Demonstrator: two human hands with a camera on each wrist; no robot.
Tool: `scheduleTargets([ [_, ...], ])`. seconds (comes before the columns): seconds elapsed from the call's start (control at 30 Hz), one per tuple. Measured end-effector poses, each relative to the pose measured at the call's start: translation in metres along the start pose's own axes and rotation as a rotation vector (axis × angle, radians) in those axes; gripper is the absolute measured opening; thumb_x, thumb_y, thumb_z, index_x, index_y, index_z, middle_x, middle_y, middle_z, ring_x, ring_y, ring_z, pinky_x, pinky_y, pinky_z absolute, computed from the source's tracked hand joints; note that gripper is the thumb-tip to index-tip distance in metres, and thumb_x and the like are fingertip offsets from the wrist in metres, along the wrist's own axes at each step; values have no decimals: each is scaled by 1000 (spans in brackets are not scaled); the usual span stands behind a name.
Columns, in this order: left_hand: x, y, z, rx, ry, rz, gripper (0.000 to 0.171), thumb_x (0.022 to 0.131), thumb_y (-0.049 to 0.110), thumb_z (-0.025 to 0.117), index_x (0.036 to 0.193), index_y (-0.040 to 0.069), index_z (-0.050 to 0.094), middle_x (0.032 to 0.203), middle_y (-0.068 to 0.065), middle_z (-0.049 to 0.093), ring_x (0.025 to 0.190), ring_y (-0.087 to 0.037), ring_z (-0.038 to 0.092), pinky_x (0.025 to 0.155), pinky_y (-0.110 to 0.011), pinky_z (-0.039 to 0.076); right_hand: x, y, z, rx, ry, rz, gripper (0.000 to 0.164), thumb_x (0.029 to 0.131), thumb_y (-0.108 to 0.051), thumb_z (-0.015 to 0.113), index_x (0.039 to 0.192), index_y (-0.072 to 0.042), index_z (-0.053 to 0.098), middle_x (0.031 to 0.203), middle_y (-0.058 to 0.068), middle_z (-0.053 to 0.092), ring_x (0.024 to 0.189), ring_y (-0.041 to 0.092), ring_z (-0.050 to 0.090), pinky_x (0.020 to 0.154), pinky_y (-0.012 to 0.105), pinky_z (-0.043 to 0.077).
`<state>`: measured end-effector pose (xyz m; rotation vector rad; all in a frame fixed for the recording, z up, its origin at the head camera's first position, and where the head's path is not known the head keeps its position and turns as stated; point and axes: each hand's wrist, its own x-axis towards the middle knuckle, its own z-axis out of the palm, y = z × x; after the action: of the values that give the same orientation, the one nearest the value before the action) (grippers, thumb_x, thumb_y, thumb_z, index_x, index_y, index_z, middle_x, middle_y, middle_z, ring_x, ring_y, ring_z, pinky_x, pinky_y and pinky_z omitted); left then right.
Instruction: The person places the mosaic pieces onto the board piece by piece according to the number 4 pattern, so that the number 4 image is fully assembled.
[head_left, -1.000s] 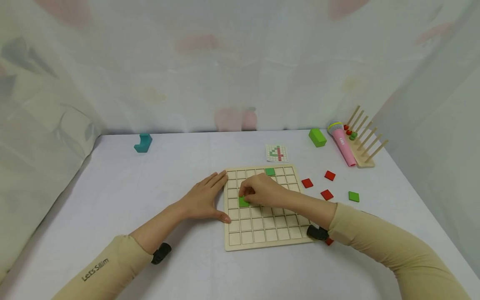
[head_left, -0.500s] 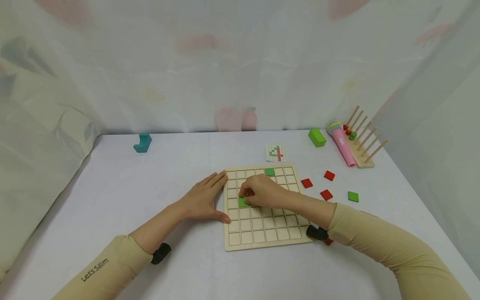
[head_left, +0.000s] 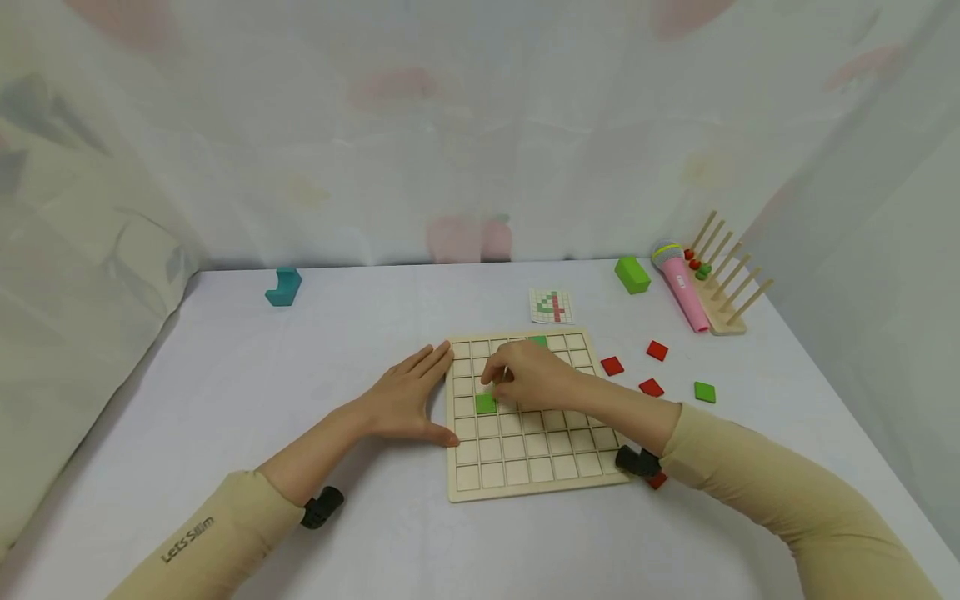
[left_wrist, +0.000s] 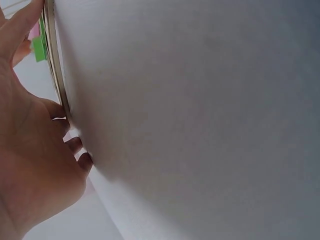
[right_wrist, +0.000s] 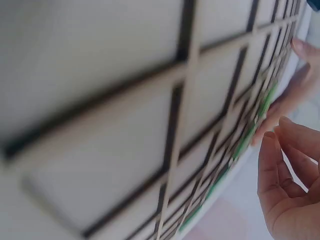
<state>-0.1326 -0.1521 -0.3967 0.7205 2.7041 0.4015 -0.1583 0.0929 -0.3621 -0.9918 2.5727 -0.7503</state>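
Observation:
A wooden grid board (head_left: 517, 492) lies flat on the table. My left hand (head_left: 408, 398) is spread along its left side, fingertips and thumb right at the edge. One green square tile (head_left: 486, 404) sits in a cell toward the left, and another green tile (head_left: 539, 340) in the far row is partly covered by my right hand (head_left: 532, 377). That hand hovers over the board with bent fingers close above the nearer tile, holding nothing. In the right wrist view, thumb and fingertips (right_wrist: 269, 135) stand close together, and several green tiles line the far cells of the grid.
Right of the board lie several red tiles (head_left: 657, 350) and a loose green tile (head_left: 704, 392). A pattern card (head_left: 551, 306) lies behind it. Farther back are a green block (head_left: 632, 275), a pink microphone (head_left: 686, 293), a wooden peg stand (head_left: 727, 318) and a teal block (head_left: 284, 287).
My right hand has let go of the green tile and lifted slightly away from it, so the tile shows fully in its cell. The left hand stays at the board's edge.

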Motion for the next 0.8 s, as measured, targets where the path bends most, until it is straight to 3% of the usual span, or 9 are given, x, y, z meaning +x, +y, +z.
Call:
scheduleTargets([
  [0.4,-1,0,-3,2,-34,-2,126,70,73,70,160,11,7,170,-4,0,157,-34,5,118,-65,24,-29,36,-42,39,128,82,14,90,-12,72,103,-9,76,95,3,76,86,16,70,73,29,56],
  [0.8,0,-2,-2,5,-47,-11,128,69,76,69,161,14,5,170,-1,-3,158,-32,3,118,-65,23,-69,81,-73,11,175,197,17,90,-10,68,106,-7,75,93,3,76,87,15,66,69,24,51],
])
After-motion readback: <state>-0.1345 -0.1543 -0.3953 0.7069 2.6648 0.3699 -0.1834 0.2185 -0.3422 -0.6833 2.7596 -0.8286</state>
